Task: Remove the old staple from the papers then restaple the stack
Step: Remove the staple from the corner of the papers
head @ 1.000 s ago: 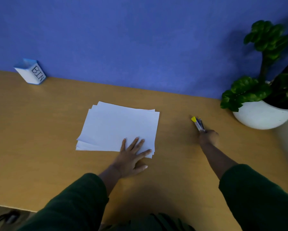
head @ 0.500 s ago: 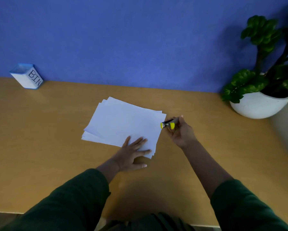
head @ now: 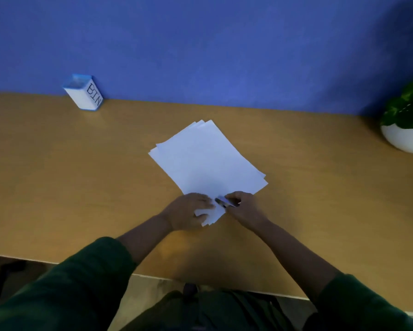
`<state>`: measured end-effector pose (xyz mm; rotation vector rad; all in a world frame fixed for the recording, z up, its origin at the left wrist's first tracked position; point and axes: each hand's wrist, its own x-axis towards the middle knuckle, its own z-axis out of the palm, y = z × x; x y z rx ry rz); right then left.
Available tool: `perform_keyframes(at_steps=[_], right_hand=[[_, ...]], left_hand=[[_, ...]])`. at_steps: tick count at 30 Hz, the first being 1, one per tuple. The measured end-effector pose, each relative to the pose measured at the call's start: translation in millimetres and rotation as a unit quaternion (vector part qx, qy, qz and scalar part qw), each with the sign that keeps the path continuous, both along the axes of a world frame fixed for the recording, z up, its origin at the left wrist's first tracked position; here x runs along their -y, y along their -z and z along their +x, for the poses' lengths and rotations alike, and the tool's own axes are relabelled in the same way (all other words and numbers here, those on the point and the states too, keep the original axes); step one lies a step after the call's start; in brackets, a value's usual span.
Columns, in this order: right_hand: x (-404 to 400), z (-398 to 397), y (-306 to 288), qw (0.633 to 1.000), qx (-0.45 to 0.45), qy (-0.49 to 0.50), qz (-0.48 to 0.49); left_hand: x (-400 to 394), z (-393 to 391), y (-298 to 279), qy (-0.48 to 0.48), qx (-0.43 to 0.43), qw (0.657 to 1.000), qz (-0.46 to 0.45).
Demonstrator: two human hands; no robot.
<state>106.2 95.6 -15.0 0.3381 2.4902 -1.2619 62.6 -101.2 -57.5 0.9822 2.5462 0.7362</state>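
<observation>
1. the papers (head: 206, 161) lie on the wooden surface (head: 69, 187), turned diagonal, with the near corner between the two hands.
2. left hand (head: 188, 212): grip pressed on that near corner, fingers curled over the sheet edges and holding them down.
3. right hand (head: 245, 206): grip clenched round a small dark tool (head: 224, 202), its tip touching the paper just beside the left fingertips.
4. judgement: the step in hand is lifting the old staple. done well, the tip slides under the staple while the left hand keeps the corner flat, so the sheets do not tear.
5. the staple itself is too small to make out.
6. the papers are plain white, several sheets, edges fanned and uneven at the far and right corners; they will need squaring before restapling.
</observation>
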Motion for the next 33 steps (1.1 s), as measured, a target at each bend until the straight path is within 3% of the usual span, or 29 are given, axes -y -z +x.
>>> perform_keyframes(at_steps=[2, 8, 21, 25, 29, 33], right_hand=[[3, 10, 1, 0.997, -0.045, -0.006, 0.054], [1, 35, 21, 0.985, -0.119, -0.029, 0.123], [8, 32, 41, 0.966, -0.192, -0.075, 0.156], [6, 32, 45, 0.979, -0.182, -0.018, 0.09], [8, 25, 40, 0.99, -0.103, 0.087, -0.03], [-6, 28, 37, 0.987, -0.149, 0.037, 0.045]], left_hand=[[-3, -3, -3, -0.022, -0.038, 0.999, -0.01], [-15, -8, 1, -0.003, 0.047, 0.97, -0.24], [-24, -10, 0, 0.013, 0.092, 0.95, -0.298], [-26, -13, -2, 0.011, 0.116, 0.946, -0.304], [-28, -12, -4, 0.009, 0.127, 0.942, -0.311], [-27, -14, -5, 0.013, 0.121, 0.94, -0.32]])
